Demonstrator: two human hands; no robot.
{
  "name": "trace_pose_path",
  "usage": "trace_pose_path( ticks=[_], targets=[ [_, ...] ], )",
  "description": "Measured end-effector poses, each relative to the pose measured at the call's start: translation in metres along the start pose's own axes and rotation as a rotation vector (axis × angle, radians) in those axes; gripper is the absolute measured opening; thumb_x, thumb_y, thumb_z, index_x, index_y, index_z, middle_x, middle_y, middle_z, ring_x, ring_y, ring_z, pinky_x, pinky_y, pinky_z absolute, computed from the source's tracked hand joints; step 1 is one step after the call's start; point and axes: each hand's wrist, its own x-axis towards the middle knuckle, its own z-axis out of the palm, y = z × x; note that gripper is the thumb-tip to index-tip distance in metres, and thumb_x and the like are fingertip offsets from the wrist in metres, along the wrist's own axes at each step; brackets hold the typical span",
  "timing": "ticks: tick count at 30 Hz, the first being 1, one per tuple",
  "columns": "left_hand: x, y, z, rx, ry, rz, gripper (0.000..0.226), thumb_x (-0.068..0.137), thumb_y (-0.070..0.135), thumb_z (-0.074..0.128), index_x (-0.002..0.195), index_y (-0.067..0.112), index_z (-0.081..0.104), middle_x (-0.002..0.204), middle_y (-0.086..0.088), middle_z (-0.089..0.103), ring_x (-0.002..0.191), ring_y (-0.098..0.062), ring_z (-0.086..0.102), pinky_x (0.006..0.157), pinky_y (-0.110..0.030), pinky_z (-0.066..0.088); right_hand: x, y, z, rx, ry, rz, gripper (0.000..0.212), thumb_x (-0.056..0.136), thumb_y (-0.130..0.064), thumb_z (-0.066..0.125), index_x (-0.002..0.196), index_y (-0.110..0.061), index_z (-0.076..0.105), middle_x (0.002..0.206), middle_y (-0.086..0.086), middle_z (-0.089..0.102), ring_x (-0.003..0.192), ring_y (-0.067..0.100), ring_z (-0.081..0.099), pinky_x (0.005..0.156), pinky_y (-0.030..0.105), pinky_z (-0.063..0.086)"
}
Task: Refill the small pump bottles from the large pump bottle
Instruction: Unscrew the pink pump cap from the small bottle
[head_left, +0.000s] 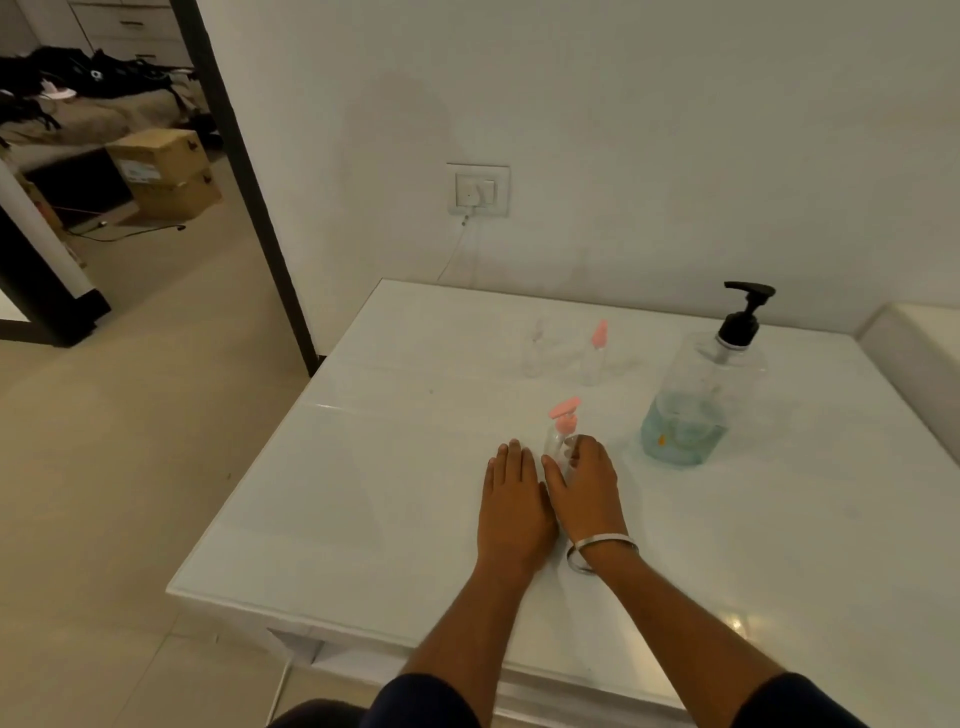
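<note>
Both forearms reach forward over the near edge of the white bench (363, 519), dark sleeves at the elbows. The left hand (511, 499) lies palm down, fingers straight and together, flat on the bench surface and holding nothing. The right hand (584, 486) sits just beside it, thumb sides touching or nearly so; its fingers are curled round the lower body of a small clear pump bottle with a pink pump head (561, 423), which stands upright on the bench. A metal bangle (597, 551) circles the right wrist.

The large pump bottle (701, 395), clear with a black pump head and bluish liquid filling roughly its lower third, stands upright on the bench. The held small bottle is near it, on its left and slightly nearer the person, the two apart. A second small bottle with a pink top (596, 353) stands to the left of the large bottle, closer to the wall. Left of that again is a faint clear bottle (535, 348); its top cannot be made out.

The large bottle stands well in from the bench's back edge, which meets the wall. Bare bench surface extends on its right and towards the person. Left of the bottles, bare surface runs to the bench's left edge, beyond which lies tiled floor (130, 467). A wall socket (478, 189) with a cable is on the wall above and left of the large bottle.
</note>
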Motion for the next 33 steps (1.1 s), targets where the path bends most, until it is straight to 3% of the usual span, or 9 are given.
trace_pose_path(
  ticks=[3, 7, 11, 13, 16, 20, 23, 33],
  targets=[
    [-0.004, 0.008, 0.007, 0.016, -0.003, 0.032, 0.059, 0.093, 0.035, 0.050, 0.140, 0.003, 0.037, 0.147, -0.016, 0.037, 0.138, -0.028, 0.033, 0.113, -0.037, 0.008, -0.007, 0.008, -0.008, 0.019, -0.001, -0.013, 0.026, 0.087, -0.030, 0.058, 0.107, -0.013, 0.051, 0.102, 0.002, 0.054, 0.096, 0.018, 0.052, 0.086, 0.024, 0.044],
    [0.000, 0.009, 0.008, -0.022, 0.012, 0.036, 0.064, 0.092, 0.041, 0.049, 0.142, 0.005, 0.033, 0.149, -0.013, 0.034, 0.140, -0.026, 0.029, 0.112, -0.030, 0.005, -0.008, 0.013, -0.011, 0.023, -0.017, -0.019, 0.028, 0.087, -0.032, 0.058, 0.107, -0.015, 0.050, 0.102, 0.001, 0.054, 0.097, 0.018, 0.053, 0.088, 0.025, 0.045],
    [0.006, 0.009, 0.006, -0.087, 0.005, 0.051, 0.072, 0.089, 0.055, 0.031, 0.143, 0.007, 0.032, 0.150, -0.011, 0.033, 0.140, -0.024, 0.029, 0.116, -0.030, 0.011, -0.007, 0.012, -0.016, 0.092, -0.010, -0.024, 0.044, 0.084, -0.038, 0.061, 0.120, -0.016, 0.046, 0.114, 0.002, 0.055, 0.105, 0.017, 0.053, 0.093, 0.026, 0.045],
    [0.009, 0.008, 0.006, -0.131, 0.007, 0.043, 0.067, 0.091, 0.049, 0.045, 0.143, 0.009, 0.031, 0.150, -0.009, 0.034, 0.139, -0.022, 0.030, 0.117, -0.032, 0.017, -0.006, 0.010, -0.021, 0.113, 0.013, -0.074, 0.045, 0.084, -0.040, 0.060, 0.122, -0.019, 0.045, 0.117, -0.001, 0.054, 0.106, 0.014, 0.052, 0.095, 0.028, 0.045],
    [0.010, 0.009, 0.005, -0.189, 0.013, 0.012, 0.061, 0.092, 0.039, 0.052, 0.144, 0.013, 0.030, 0.151, -0.005, 0.031, 0.140, -0.020, 0.028, 0.116, -0.032, 0.019, -0.002, 0.006, -0.028, 0.152, 0.048, -0.120, 0.037, 0.086, -0.041, 0.058, 0.116, -0.022, 0.048, 0.112, -0.006, 0.054, 0.101, 0.011, 0.051, 0.091, 0.024, 0.044],
    [0.011, 0.008, 0.007, -0.208, 0.030, -0.006, 0.057, 0.092, 0.041, 0.051, 0.141, 0.016, 0.036, 0.149, -0.003, 0.035, 0.138, -0.020, 0.032, 0.115, -0.035, 0.025, 0.004, 0.000, -0.031, 0.195, 0.059, -0.163, 0.018, 0.088, -0.036, 0.057, 0.100, -0.026, 0.050, 0.098, -0.008, 0.054, 0.091, 0.006, 0.051, 0.081, 0.012, 0.041],
    [0.013, 0.007, 0.009, -0.208, 0.035, -0.018, 0.056, 0.091, 0.043, 0.052, 0.139, 0.017, 0.039, 0.148, -0.003, 0.038, 0.137, -0.021, 0.034, 0.114, -0.035, 0.027, 0.007, 0.000, -0.030, 0.222, 0.063, -0.147, 0.019, 0.088, -0.036, 0.058, 0.096, -0.021, 0.052, 0.092, -0.006, 0.056, 0.086, 0.005, 0.053, 0.074, 0.005, 0.039],
    [0.018, 0.005, 0.011, -0.198, 0.030, 0.015, 0.050, 0.095, 0.034, 0.047, 0.139, 0.012, 0.039, 0.148, -0.005, 0.038, 0.138, -0.019, 0.032, 0.115, -0.027, 0.015, 0.014, 0.001, -0.034, 0.182, -0.013, -0.244, 0.012, 0.092, -0.023, 0.051, 0.098, -0.014, 0.055, 0.096, -0.001, 0.059, 0.090, 0.013, 0.054, 0.079, 0.015, 0.042]
  ],
)
